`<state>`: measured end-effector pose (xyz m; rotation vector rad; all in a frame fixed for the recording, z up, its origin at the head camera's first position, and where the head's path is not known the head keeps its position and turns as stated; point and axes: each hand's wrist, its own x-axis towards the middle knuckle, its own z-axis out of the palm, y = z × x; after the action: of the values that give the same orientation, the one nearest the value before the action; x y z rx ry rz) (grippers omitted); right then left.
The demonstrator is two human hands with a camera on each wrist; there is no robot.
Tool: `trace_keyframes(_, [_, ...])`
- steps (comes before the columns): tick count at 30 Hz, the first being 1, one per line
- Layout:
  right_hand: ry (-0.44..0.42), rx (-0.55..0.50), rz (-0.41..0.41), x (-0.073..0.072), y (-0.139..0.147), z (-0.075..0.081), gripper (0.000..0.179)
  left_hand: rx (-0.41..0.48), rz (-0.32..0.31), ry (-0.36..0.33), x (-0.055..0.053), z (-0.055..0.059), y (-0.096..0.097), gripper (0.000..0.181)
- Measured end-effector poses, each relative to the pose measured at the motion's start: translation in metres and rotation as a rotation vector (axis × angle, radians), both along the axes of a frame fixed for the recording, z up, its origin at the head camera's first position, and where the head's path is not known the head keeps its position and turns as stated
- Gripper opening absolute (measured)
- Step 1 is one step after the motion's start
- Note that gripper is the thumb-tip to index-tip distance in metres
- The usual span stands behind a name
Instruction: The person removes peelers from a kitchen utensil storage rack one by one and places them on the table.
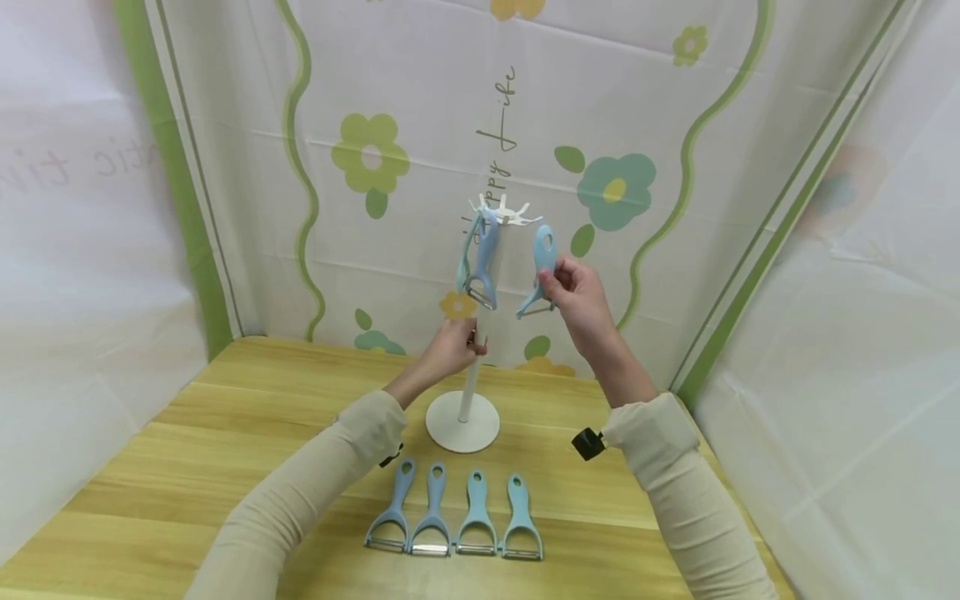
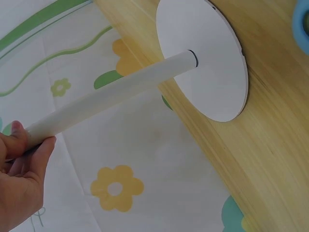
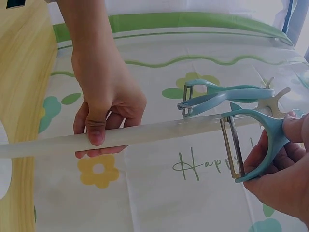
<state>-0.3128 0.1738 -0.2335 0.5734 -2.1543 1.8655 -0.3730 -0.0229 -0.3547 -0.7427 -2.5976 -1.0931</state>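
A white stand with a round base point(image 1: 462, 422) and a ring of hooks point(image 1: 506, 217) at its top stands upright on the table. My left hand point(image 1: 456, 347) grips its pole point(image 2: 113, 99) around the middle. A light blue peeler point(image 1: 545, 247) is held by my right hand point(image 1: 581, 298), thumb and fingers pinching it near the lower handle, to the right of the hooks and apart from them in the head view. From the hooks hang a bluish peeler point(image 1: 486, 250) and a greener one point(image 1: 465, 254), side by side on the left.
Several peelers lie in a row in front of the base, handles pointing away; a light blue peeler point(image 1: 519, 517) is rightmost and a bluish one point(image 1: 390, 508) leftmost. A flower-printed curtain point(image 1: 420, 242) rises behind the wooden table point(image 1: 247, 417).
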Motion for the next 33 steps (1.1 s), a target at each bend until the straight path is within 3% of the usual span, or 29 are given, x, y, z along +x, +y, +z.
trace_keyframes(17, [-0.07, 0.11, -0.01, 0.011, 0.016, -0.033, 0.023, 0.003, 0.002, -0.008, 0.0, 0.0, 0.0, 0.007])
trace_keyframes(33, [-0.1, 0.086, 0.021, 0.02, 0.025, -0.062, 0.026, -0.008, 0.004, 0.012, -0.001, -0.001, 0.0, 0.005])
